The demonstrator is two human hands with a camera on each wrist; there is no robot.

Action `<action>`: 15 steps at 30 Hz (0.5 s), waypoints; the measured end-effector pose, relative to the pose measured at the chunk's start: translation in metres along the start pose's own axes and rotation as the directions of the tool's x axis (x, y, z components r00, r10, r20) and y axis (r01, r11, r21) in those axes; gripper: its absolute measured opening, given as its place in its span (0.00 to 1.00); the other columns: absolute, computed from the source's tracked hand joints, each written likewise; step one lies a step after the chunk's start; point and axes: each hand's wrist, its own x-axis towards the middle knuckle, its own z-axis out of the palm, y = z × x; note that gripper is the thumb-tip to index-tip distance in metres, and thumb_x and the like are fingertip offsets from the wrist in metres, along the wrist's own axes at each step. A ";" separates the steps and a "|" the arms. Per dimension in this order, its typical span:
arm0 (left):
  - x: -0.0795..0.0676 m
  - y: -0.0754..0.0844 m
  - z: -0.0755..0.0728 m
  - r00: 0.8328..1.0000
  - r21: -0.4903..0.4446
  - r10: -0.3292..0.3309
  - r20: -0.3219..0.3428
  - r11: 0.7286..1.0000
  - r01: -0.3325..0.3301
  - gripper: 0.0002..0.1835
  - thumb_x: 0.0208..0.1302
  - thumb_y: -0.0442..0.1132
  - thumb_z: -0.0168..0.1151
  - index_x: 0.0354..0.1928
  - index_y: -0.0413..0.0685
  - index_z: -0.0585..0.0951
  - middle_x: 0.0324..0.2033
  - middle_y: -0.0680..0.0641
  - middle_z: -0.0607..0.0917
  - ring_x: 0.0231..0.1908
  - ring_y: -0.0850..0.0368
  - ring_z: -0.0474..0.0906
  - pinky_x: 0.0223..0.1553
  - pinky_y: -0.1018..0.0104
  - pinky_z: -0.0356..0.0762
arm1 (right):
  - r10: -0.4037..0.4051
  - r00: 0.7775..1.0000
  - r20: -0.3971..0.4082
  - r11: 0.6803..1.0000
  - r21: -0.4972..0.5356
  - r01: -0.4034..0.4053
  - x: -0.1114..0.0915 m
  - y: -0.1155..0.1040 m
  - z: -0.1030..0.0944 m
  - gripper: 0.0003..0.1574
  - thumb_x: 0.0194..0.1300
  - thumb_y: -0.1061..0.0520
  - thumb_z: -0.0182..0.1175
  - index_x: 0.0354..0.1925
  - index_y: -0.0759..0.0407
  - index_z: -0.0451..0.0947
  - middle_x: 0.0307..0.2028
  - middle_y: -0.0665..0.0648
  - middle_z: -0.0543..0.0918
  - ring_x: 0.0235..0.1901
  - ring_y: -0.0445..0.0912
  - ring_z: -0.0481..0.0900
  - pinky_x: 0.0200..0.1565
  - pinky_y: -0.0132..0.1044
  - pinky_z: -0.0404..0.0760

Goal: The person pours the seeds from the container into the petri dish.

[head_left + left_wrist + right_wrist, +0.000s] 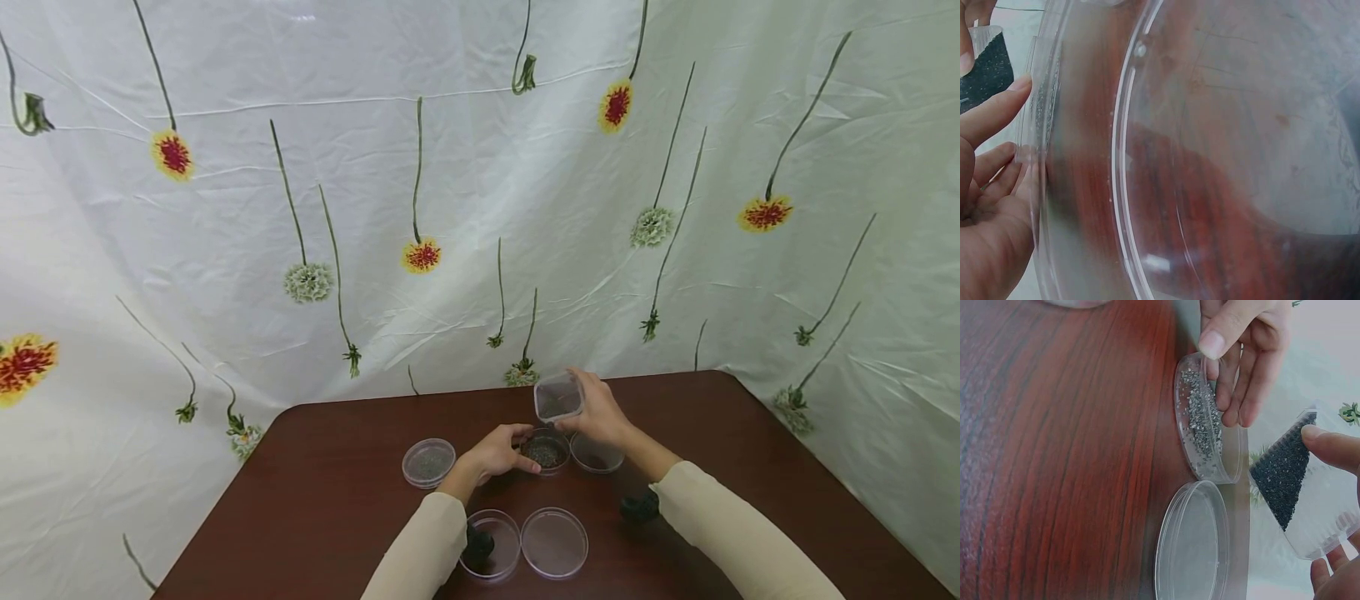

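My left hand (pixel 491 454) holds the side of a clear petri dish (pixel 1232 470) on the table, thumb at the near edge and fingers at the far edge. Grey and white gravel (pixel 1202 419) covers part of its floor. Above this dish, my right hand (pixel 600 414) grips a clear square plastic container (pixel 558 398) and tips it. Black granules (pixel 1285 475) lie heaped in one corner of the container, as the right wrist view shows. Another petri dish (pixel 1191 550) stands right beside the gravel dish.
A lidded-looking petri dish (pixel 428 461) stands to the left on the brown table (pixel 337 500). Two more dishes lie near the front, one (pixel 555 543) beside the other (pixel 504 529), which is partly under my left wrist. A flower-printed white cloth (pixel 480 192) hangs behind.
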 end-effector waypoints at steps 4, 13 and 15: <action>0.001 -0.001 0.000 1.000 0.007 0.003 -0.004 1.000 -0.003 0.40 0.59 0.28 0.76 0.73 0.34 0.69 0.69 0.34 0.73 0.70 0.36 0.66 0.66 0.41 0.67 | 0.023 1.000 -0.002 0.999 0.033 -0.023 0.001 -0.001 -0.001 0.63 0.51 0.58 0.83 0.76 0.68 0.59 0.64 0.73 0.71 0.62 0.67 0.69 0.58 0.63 0.73; 0.000 -0.001 0.001 1.000 0.008 0.014 -0.009 1.000 -0.014 0.40 0.59 0.28 0.76 0.73 0.33 0.69 0.69 0.34 0.73 0.70 0.36 0.66 0.68 0.41 0.65 | 0.096 0.995 0.009 0.982 0.165 -0.096 0.004 -0.003 -0.002 0.64 0.53 0.60 0.82 0.77 0.71 0.55 0.67 0.74 0.68 0.60 0.67 0.73 0.59 0.60 0.74; 0.000 -0.001 0.001 1.000 0.006 0.015 -0.006 1.000 -0.015 0.40 0.59 0.28 0.76 0.73 0.33 0.69 0.69 0.34 0.73 0.71 0.36 0.65 0.68 0.41 0.65 | 0.113 0.993 0.015 0.974 0.198 -0.114 0.004 -0.003 -0.002 0.65 0.53 0.61 0.82 0.77 0.71 0.54 0.68 0.74 0.68 0.60 0.66 0.74 0.59 0.60 0.74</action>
